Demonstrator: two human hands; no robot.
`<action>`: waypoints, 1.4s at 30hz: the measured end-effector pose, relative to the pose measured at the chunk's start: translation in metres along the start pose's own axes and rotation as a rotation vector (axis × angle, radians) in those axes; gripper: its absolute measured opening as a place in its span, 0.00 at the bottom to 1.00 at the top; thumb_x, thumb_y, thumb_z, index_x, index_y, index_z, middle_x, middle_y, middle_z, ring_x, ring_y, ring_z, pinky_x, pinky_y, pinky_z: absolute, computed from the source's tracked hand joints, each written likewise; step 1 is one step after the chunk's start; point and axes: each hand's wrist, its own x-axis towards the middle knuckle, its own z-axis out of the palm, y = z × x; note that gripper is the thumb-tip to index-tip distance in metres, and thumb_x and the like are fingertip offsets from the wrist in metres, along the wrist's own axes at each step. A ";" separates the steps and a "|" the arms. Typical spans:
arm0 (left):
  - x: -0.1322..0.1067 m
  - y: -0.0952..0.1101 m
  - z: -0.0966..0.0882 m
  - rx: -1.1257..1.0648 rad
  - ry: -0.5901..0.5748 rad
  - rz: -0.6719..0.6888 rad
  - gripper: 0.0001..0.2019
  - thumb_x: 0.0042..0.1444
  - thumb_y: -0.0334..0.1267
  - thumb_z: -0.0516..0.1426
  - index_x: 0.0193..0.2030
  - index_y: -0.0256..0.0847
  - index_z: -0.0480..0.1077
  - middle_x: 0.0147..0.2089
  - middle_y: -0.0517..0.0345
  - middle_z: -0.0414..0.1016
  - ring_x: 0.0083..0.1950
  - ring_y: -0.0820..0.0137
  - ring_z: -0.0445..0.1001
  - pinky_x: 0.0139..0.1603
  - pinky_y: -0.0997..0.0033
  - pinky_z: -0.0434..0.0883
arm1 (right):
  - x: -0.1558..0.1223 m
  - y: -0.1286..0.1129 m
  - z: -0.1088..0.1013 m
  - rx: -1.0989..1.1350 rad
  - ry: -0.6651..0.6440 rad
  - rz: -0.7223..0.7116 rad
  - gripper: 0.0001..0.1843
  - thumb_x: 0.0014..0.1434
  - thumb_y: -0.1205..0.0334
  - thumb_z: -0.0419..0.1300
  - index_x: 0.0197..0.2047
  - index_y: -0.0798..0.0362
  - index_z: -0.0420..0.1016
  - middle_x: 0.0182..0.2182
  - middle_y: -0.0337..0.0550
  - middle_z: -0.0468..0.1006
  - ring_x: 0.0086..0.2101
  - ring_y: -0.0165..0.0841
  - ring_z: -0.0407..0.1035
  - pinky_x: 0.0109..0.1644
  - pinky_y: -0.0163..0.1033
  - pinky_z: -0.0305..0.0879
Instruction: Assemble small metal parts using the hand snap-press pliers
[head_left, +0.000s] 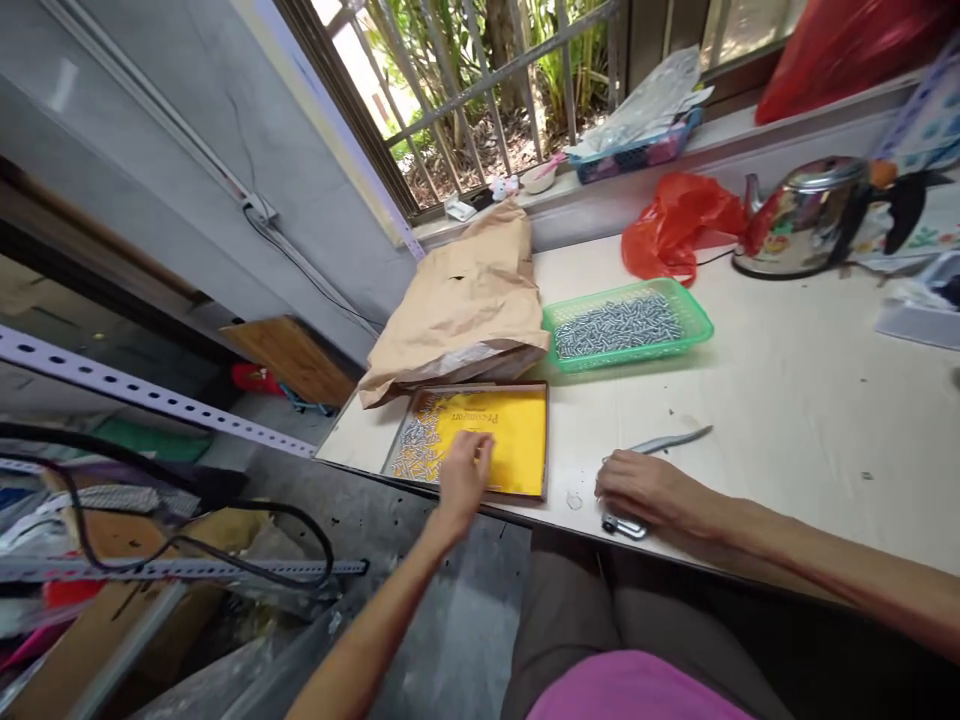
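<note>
My left hand (465,470) hangs over a shallow brown-rimmed tray (546,440) with a yellow bottom. Its thumb and fingers are pinched together; anything between them is too small to make out. Small silvery metal pins (416,445) lie heaped at the tray's left end. On the table, to the right of the tray, my right hand (637,485) is curled over a metal tool (626,526), whose shiny end sticks out below the palm. A slim grey curved handle (679,438) extends behind the knuckles; whether it belongs to the same tool is hidden.
A green basket (701,325) full of small metal pieces stands behind the tray. Beside it lies a large brown paper bag (472,290). Farther back are a red plastic bag (679,225) and a steel kettle (802,220). The table's front edge runs close below both hands.
</note>
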 end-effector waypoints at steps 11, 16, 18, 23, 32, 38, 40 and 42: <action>0.048 -0.099 -0.004 0.325 -0.164 -0.514 0.11 0.56 0.39 0.54 0.34 0.33 0.74 0.42 0.38 0.76 0.45 0.54 0.75 0.41 0.64 0.66 | 0.030 0.077 -0.108 -0.254 0.651 0.482 0.15 0.62 0.48 0.53 0.43 0.49 0.72 0.36 0.48 0.76 0.32 0.37 0.70 0.37 0.44 0.66; 0.051 -0.104 -0.008 0.210 -0.140 -0.511 0.09 0.55 0.32 0.52 0.30 0.34 0.73 0.38 0.40 0.76 0.46 0.57 0.74 0.44 0.65 0.65 | 0.020 0.107 -0.103 -0.385 0.457 0.464 0.28 0.62 0.42 0.49 0.58 0.51 0.66 0.44 0.56 0.71 0.35 0.43 0.69 0.37 0.49 0.65; 0.051 -0.105 -0.013 0.129 -0.133 -0.501 0.07 0.54 0.31 0.54 0.29 0.35 0.73 0.35 0.45 0.76 0.44 0.60 0.74 0.44 0.67 0.66 | 0.012 0.093 -0.088 -0.354 0.415 0.389 0.25 0.64 0.45 0.48 0.57 0.48 0.68 0.44 0.53 0.72 0.38 0.44 0.69 0.39 0.48 0.65; 0.047 -0.079 -0.013 -0.209 -0.176 -0.493 0.09 0.54 0.40 0.56 0.32 0.34 0.72 0.26 0.57 0.72 0.29 0.70 0.73 0.33 0.72 0.70 | 0.012 0.024 -0.056 -0.084 0.363 0.352 0.15 0.64 0.54 0.51 0.47 0.49 0.75 0.41 0.47 0.75 0.37 0.38 0.72 0.41 0.42 0.67; 0.026 0.029 -0.005 -0.987 -0.271 -0.510 0.18 0.38 0.43 0.68 0.32 0.33 0.73 0.27 0.60 0.73 0.25 0.77 0.71 0.27 0.75 0.74 | 0.117 -0.033 -0.007 0.481 0.424 0.467 0.12 0.58 0.55 0.61 0.40 0.55 0.74 0.31 0.41 0.78 0.32 0.31 0.71 0.34 0.34 0.63; 0.015 0.026 -0.017 -1.096 -0.324 -0.602 0.15 0.38 0.37 0.70 0.30 0.33 0.72 0.26 0.60 0.74 0.24 0.78 0.72 0.26 0.78 0.74 | 0.136 -0.043 0.011 0.535 0.375 0.424 0.06 0.57 0.64 0.59 0.30 0.56 0.74 0.24 0.38 0.77 0.26 0.28 0.70 0.31 0.31 0.61; 0.013 0.017 -0.019 -1.149 -0.345 -0.667 0.14 0.39 0.36 0.70 0.31 0.33 0.72 0.27 0.59 0.75 0.23 0.79 0.71 0.26 0.79 0.74 | 0.139 -0.044 0.016 0.561 0.358 0.439 0.06 0.57 0.66 0.58 0.29 0.56 0.74 0.22 0.37 0.76 0.25 0.27 0.70 0.30 0.31 0.61; 0.013 0.008 -0.019 -1.200 -0.345 -0.730 0.14 0.40 0.34 0.70 0.31 0.33 0.72 0.28 0.58 0.76 0.23 0.80 0.71 0.26 0.81 0.73 | 0.144 -0.043 0.023 0.582 0.334 0.455 0.08 0.59 0.66 0.56 0.31 0.56 0.74 0.22 0.37 0.76 0.25 0.28 0.71 0.30 0.31 0.63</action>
